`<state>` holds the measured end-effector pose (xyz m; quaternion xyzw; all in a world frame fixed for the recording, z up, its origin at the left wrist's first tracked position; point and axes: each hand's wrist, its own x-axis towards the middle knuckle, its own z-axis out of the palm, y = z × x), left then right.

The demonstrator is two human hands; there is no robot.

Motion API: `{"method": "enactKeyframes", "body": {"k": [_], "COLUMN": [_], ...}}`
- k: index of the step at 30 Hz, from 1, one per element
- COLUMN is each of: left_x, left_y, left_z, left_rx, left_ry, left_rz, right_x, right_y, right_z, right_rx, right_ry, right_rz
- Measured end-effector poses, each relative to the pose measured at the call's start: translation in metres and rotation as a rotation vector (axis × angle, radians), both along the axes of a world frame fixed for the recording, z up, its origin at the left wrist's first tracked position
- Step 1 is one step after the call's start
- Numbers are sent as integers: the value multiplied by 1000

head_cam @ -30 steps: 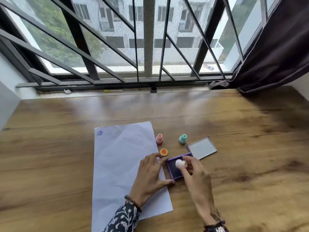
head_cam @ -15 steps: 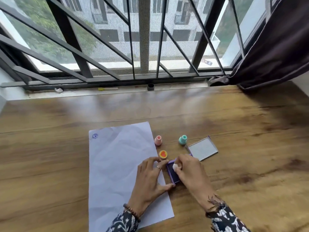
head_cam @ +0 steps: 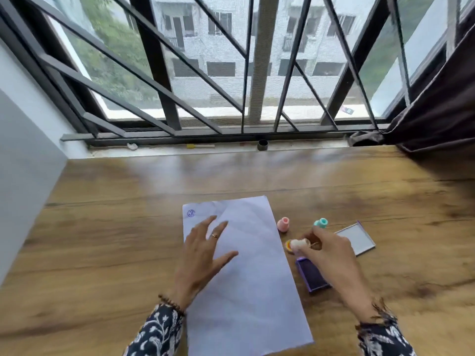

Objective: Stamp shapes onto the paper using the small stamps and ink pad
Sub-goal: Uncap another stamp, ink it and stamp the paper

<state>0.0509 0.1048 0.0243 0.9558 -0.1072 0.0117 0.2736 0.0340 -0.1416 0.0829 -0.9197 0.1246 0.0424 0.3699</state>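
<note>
A white sheet of paper (head_cam: 252,273) lies on the wooden table, with one blue round stamp mark (head_cam: 191,213) in its far left corner. My left hand (head_cam: 203,255) rests flat on the paper's left side, fingers spread. My right hand (head_cam: 331,255) holds a small white stamp (head_cam: 298,244) in its fingertips, lifted above the purple ink pad (head_cam: 309,274) and just right of the paper's edge. A pink stamp (head_cam: 283,224) and a teal stamp (head_cam: 321,223) stand beyond it. An orange stamp (head_cam: 288,245) is partly hidden behind the white one.
The ink pad's lid (head_cam: 357,238) lies open-side up to the right of my right hand. A barred window runs along the table's far edge, a dark curtain (head_cam: 437,98) hangs at the right, and a small dark cap (head_cam: 262,145) sits on the sill.
My right hand has lifted the white stamp off the ink pad and moved it away from me. My left hand has left the pad's edge and slid left onto the paper.
</note>
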Motion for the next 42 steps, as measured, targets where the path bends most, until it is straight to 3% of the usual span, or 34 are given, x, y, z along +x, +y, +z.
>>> {"method": "enactKeyframes", "body": {"k": [3,8,15,20,29,35,37,39,42], "left_x": [21,50,62,61,59,61,59,58,57], "left_y": [54,96,101,102,102,102,102,102,103], "left_z": [2,-3,-26,-24,-22,-22,-20,-19,-19], "left_rx": [61,145,107,72,74,80,75,75,88], "left_ry": [28,159,332,331,338,345,353,343,321], "left_rz": [96,155,75,52,47,43,43,55,55], "right_x": [7,37,71,75,114,122,119,115,102], "right_y": [56,144,200,208,209,213,206,195,172], "right_z": [5,-12,-45,-59,-41,-35,-38,-38,-32], "right_rx": [172,211,22,-288,-435,-484,-398,-169,507], "right_ry": [-153,-287,-294,-325,-58,0,1,6,34], "right_rz": [-66,-99,55,188,344,468,435,277,-118]}}
